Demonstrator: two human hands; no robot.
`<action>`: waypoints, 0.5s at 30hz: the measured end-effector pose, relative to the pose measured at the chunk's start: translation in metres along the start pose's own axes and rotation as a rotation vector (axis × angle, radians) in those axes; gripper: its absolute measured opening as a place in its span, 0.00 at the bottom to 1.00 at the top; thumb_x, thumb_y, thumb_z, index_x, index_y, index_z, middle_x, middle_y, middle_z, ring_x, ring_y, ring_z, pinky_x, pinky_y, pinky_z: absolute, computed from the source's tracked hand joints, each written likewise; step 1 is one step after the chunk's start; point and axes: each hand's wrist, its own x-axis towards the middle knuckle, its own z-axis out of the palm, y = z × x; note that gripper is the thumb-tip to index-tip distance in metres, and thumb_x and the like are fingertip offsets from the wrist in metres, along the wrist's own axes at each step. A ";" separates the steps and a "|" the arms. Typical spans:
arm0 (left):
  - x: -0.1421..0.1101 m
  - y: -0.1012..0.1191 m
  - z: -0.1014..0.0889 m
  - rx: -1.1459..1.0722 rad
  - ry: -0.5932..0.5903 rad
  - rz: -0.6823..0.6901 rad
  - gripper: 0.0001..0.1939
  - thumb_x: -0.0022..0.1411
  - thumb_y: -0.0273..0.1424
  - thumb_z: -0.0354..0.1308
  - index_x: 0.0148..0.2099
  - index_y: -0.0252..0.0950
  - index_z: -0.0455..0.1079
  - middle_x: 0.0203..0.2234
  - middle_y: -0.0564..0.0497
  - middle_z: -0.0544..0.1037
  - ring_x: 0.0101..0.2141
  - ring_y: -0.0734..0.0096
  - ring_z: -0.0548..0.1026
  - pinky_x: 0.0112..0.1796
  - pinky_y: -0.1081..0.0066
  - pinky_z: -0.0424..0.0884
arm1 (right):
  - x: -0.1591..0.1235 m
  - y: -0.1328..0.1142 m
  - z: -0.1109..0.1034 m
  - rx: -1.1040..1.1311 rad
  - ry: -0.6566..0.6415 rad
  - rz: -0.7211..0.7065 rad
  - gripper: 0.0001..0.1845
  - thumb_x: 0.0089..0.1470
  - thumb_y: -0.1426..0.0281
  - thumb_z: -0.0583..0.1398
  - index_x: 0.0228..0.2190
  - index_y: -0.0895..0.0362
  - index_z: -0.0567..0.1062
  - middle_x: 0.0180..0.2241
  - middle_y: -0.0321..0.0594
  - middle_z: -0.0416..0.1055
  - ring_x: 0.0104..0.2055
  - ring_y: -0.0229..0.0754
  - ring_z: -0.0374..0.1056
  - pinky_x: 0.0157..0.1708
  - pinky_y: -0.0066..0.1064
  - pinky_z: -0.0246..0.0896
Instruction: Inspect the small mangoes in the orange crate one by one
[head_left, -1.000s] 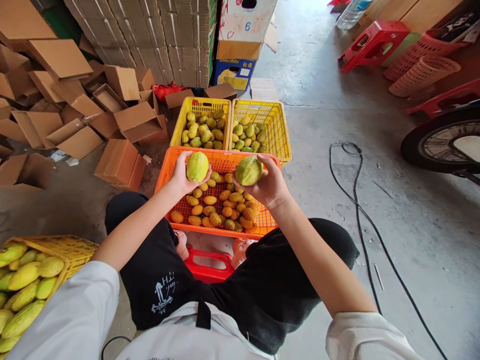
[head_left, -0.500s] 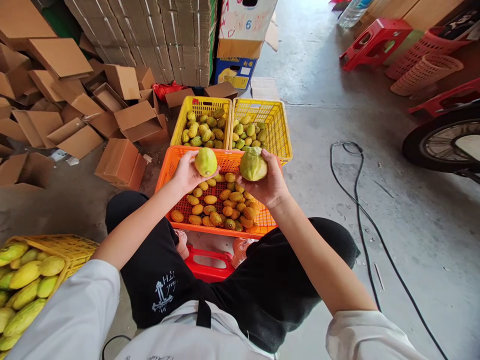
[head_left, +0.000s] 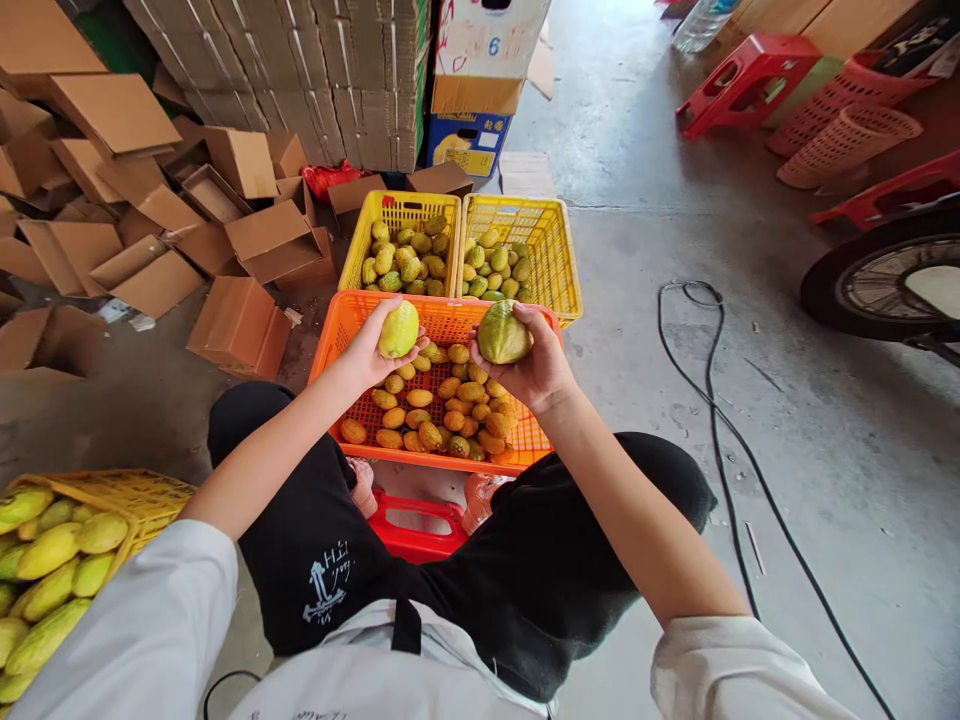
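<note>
My left hand [head_left: 375, 345] is closed round a smooth yellow-green fruit [head_left: 398, 329], held over the left part of an orange plastic crate [head_left: 324, 350]. My right hand [head_left: 536, 365] grips a duller green, ribbed fruit [head_left: 504, 333] over the crate's right part. The two fruits are apart, at about the same height. Below them, several smaller orange-yellow fruits [head_left: 456, 421] lie loose on the crate's bottom. Just behind it stand two yellow crates, the left [head_left: 363, 222] and the right [head_left: 568, 250] one, each with greenish-yellow fruits inside.
A yellow crate [head_left: 161, 495] of long yellow-green fruits [head_left: 49, 553] leans at my left. Open cardboard boxes [head_left: 150, 275] are heaped at the far left. A black cable [head_left: 712, 400] lies on the floor at right, near a wheel [head_left: 885, 275]. A red stool [head_left: 750, 82] stands behind.
My left hand has moved slightly left and the fruit in it has turned, so its round end mark no longer faces me. The right hand has tilted its fruit a little.
</note>
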 end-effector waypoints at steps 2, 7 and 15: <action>0.000 0.000 0.001 0.000 0.005 -0.011 0.24 0.66 0.51 0.73 0.53 0.40 0.80 0.32 0.43 0.84 0.34 0.54 0.86 0.32 0.66 0.82 | -0.002 -0.001 0.001 0.006 -0.016 -0.002 0.19 0.56 0.54 0.75 0.41 0.46 0.76 0.36 0.35 0.83 0.48 0.55 0.86 0.49 0.52 0.89; 0.002 -0.001 0.000 -0.037 0.034 -0.041 0.22 0.69 0.50 0.70 0.52 0.37 0.81 0.30 0.43 0.83 0.30 0.59 0.83 0.30 0.68 0.81 | -0.008 -0.002 0.007 0.049 -0.054 -0.003 0.17 0.55 0.55 0.72 0.41 0.48 0.77 0.38 0.40 0.85 0.51 0.62 0.85 0.52 0.59 0.88; -0.005 0.011 0.001 -0.060 0.049 -0.037 0.23 0.70 0.50 0.62 0.54 0.38 0.81 0.31 0.42 0.83 0.33 0.53 0.85 0.30 0.65 0.83 | -0.002 0.001 0.004 0.025 -0.003 0.018 0.16 0.57 0.55 0.74 0.40 0.46 0.77 0.35 0.35 0.84 0.45 0.53 0.85 0.45 0.47 0.89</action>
